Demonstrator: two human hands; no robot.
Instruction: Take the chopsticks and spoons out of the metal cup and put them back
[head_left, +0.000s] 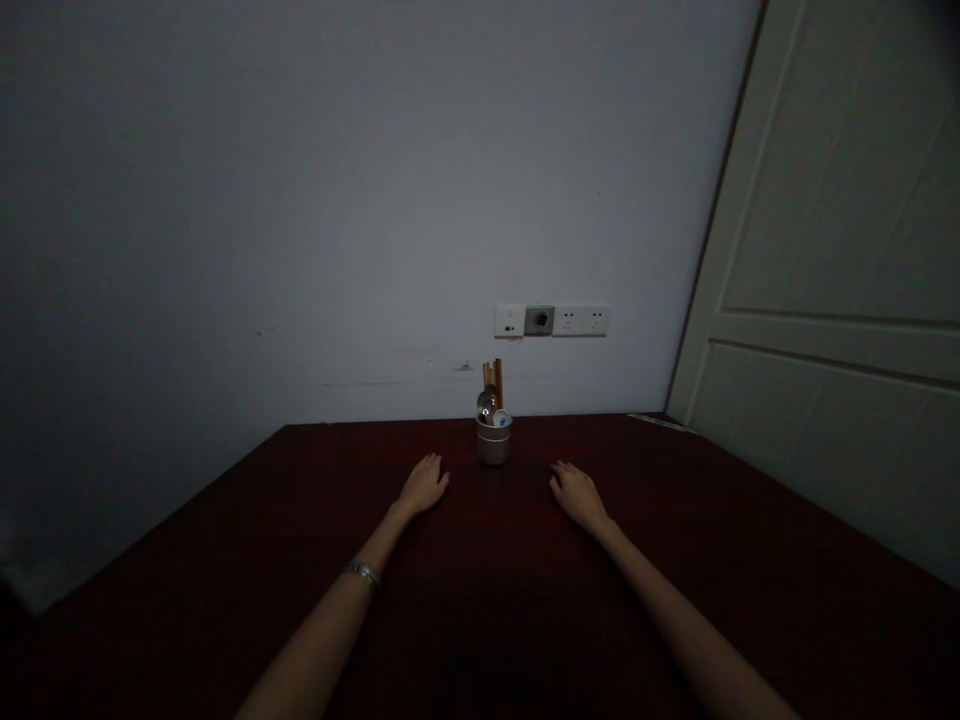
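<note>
My left hand [424, 484] lies palm down on the dark red table, its fingers stretched out and holding nothing. On the other side, my right hand [576, 491] rests flat on the tabletop, also holding nothing. Between the two hands and slightly beyond them stands an upright light-coloured utensil cup [493, 447]; neither hand touches it. Chopsticks [499, 382] stick up out of the cup. In front of them are metal spoons [487, 402] and a white spoon-like piece [502, 418] with a blue mark. The lower parts of these utensils are hidden inside the cup.
The dark red table [480, 560] meets a grey wall [375, 200] at its back edge. Wall sockets [581, 320] and a grey switch plate [539, 321] sit above the cup. A pale panelled door [840, 240] stands along the right. A bracelet [364, 573] circles my left wrist.
</note>
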